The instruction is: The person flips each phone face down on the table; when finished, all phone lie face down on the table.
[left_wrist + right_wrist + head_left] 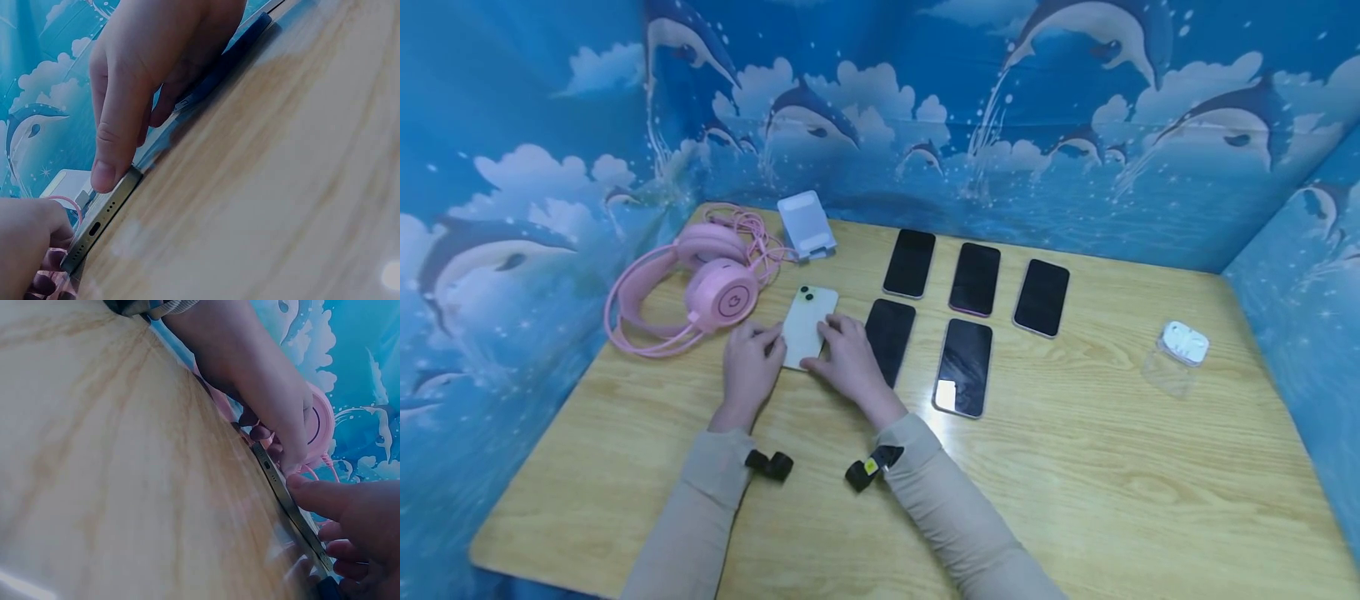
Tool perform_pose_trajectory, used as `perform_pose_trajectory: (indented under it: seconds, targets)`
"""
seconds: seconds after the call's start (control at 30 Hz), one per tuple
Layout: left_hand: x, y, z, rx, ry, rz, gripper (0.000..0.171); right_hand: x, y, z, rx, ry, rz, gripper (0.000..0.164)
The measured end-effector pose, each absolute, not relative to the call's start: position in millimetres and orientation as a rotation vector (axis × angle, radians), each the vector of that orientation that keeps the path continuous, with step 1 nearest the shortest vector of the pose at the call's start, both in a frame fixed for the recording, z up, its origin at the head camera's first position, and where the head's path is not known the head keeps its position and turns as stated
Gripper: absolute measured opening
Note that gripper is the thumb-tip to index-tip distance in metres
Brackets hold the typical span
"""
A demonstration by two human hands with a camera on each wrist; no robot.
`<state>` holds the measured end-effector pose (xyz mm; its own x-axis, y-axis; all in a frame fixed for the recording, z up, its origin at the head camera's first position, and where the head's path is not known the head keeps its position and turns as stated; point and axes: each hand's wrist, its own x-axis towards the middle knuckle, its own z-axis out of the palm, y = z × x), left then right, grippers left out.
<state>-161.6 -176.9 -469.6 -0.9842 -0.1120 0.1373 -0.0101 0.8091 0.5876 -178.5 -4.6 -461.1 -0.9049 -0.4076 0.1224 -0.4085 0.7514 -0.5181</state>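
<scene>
While both hands grip it, pale phone [803, 325] lies camera side up on wooden table [1112, 467]. Left hand [751, 367]: fingers curled against phone's left edge. Right hand [852, 357]: thumb at bottom end, fingers bent at right edge. To right, 5 dark-screened phones [974, 280], 3 behind, 2 in front. Pink headphones [722, 292] left; white stand [805, 223] behind; white earphones [1184, 342] far right.

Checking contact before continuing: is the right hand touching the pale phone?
Touching: the left wrist view shows the right hand with its thumb on the pale phone, at its port end.
</scene>
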Motion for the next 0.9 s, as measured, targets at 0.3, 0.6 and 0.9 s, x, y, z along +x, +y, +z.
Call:
perform_pose_trajectory:
  seconds: [0.3,0.6,0.9]
  targets:
    - [-164,-172,-469,0.138,-2.785,-0.983,0.033,-179,6,-453,0.683,-2.899,0.946,0.058]
    - [-160,-168,-468,0.119,-2.611,-1.229,0.024,-184,55,-442,0.562,-2.849,1.035,0.047]
    - [-155,-130,-468,-0.297,-2.471,-1.468,0.027,-195,103,-446,0.356,-2.905,1.085,0.05]
